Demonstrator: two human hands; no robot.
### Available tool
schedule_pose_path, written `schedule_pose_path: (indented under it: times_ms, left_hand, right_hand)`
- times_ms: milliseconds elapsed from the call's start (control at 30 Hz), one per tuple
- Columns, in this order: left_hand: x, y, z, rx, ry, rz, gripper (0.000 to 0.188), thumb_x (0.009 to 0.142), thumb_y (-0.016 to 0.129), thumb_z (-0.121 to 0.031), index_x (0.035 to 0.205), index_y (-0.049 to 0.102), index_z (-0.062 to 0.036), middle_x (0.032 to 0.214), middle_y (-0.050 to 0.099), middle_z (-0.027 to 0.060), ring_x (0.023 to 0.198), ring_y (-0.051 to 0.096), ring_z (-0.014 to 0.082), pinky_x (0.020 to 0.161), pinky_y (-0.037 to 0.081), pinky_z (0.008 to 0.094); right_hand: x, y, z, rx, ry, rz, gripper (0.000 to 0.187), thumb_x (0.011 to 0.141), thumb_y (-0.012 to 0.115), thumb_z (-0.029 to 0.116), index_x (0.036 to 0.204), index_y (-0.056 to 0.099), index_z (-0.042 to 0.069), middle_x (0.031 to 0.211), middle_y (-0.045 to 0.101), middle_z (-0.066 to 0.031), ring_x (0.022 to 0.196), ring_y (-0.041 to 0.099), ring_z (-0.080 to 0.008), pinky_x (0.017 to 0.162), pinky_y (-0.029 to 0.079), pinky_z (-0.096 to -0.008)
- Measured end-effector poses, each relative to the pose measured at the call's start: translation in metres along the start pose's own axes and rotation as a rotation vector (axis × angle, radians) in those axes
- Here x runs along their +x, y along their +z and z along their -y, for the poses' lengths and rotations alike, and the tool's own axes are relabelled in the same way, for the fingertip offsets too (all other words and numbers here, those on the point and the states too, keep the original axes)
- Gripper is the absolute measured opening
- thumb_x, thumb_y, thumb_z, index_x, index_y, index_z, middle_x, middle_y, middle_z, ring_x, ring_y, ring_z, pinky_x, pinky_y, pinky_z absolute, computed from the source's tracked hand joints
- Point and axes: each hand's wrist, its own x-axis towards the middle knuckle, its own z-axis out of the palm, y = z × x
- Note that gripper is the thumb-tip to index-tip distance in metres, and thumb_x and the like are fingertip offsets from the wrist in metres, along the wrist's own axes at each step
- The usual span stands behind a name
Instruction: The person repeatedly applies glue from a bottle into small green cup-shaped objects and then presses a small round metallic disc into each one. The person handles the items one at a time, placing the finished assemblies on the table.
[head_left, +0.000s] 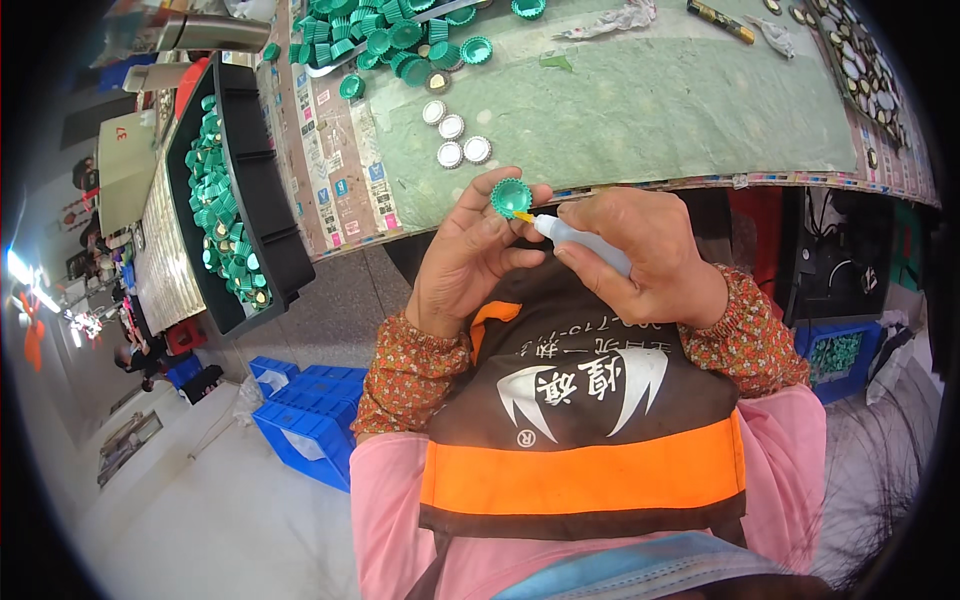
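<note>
Just off the table's front edge, my left hand pinches a green fluted cup between thumb and fingers, its hollow side facing up. My right hand is wrapped round a translucent white squeeze bottle with a yellow tip. That tip reaches the cup's lower rim; whether any liquid comes out is too small to tell. On the table beyond my left hand lie several white round caps with crimped edges. A cap with a gold centre lies just past them.
A heap of green cups covers the table's far left. Beside the table, a black bin holds more cups. A marker pen, crumpled tissue and a tray of dark-rimmed pieces lie at the back. Blue crates stand on the floor.
</note>
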Motion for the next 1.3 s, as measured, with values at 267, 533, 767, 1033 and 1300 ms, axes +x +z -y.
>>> schedule_pose_path:
  times_ms: [267, 533, 767, 1033, 1300]
  left_hand:
    - [0.001, 0.006, 0.001, 0.106, 0.001, -0.021, 0.045, 0.098, 0.061, -0.011, 0.140, 0.044, -0.0074, 0.137, 0.056, 0.0197, 0.103, 0.067, 0.0220, 0.085, 0.064, 0.0354]
    - [-0.003, 0.012, 0.002, 0.175, 0.018, -0.075, 0.037, 0.101, 0.058, -0.019, 0.134, 0.047, -0.0046, 0.124, 0.061, 0.0162, 0.099, 0.066, 0.0201, 0.084, 0.063, 0.0363]
    - [-0.010, 0.014, -0.004, 0.354, 0.064, -0.147, 0.033, 0.105, 0.051, -0.024, 0.129, 0.046, -0.0025, 0.114, 0.063, 0.0158, 0.099, 0.066, 0.0209, 0.081, 0.064, 0.0370]
    - [-0.015, 0.025, -0.009, 0.635, 0.137, -0.278, 0.033, 0.099, 0.062, -0.015, 0.127, 0.046, -0.0049, 0.115, 0.061, 0.0112, 0.102, 0.064, 0.0176, 0.084, 0.061, 0.0363]
    - [-0.016, 0.026, -0.004, 0.810, 0.259, -0.285, 0.036, 0.096, 0.062, -0.001, 0.128, 0.047, -0.0051, 0.114, 0.060, 0.0086, 0.105, 0.063, 0.0158, 0.086, 0.061, 0.0327]
  right_hand:
    - [0.000, 0.000, -0.001, -0.009, 0.014, 0.023, 0.022, 0.082, 0.074, 0.011, 0.098, 0.061, 0.003, 0.072, 0.060, -0.0135, 0.063, 0.062, -0.0342, 0.056, 0.048, -0.0415]
    - [-0.003, 0.001, -0.005, 0.028, 0.046, -0.022, 0.022, 0.084, 0.073, 0.012, 0.100, 0.061, 0.003, 0.075, 0.062, -0.0132, 0.065, 0.064, -0.0337, 0.057, 0.049, -0.0399]
    - [-0.006, -0.002, -0.007, 0.093, 0.170, -0.073, 0.020, 0.085, 0.072, 0.011, 0.100, 0.061, 0.004, 0.078, 0.066, -0.0125, 0.068, 0.067, -0.0319, 0.059, 0.052, -0.0373]
    - [-0.007, 0.001, -0.007, 0.066, 0.140, -0.046, 0.021, 0.085, 0.073, 0.014, 0.099, 0.060, 0.005, 0.078, 0.066, -0.0126, 0.068, 0.067, -0.0328, 0.059, 0.051, -0.0383]
    - [-0.007, 0.005, -0.007, 0.043, 0.126, -0.027, 0.022, 0.086, 0.073, 0.018, 0.097, 0.060, 0.006, 0.074, 0.063, -0.0128, 0.066, 0.065, -0.0346, 0.058, 0.049, -0.0403]
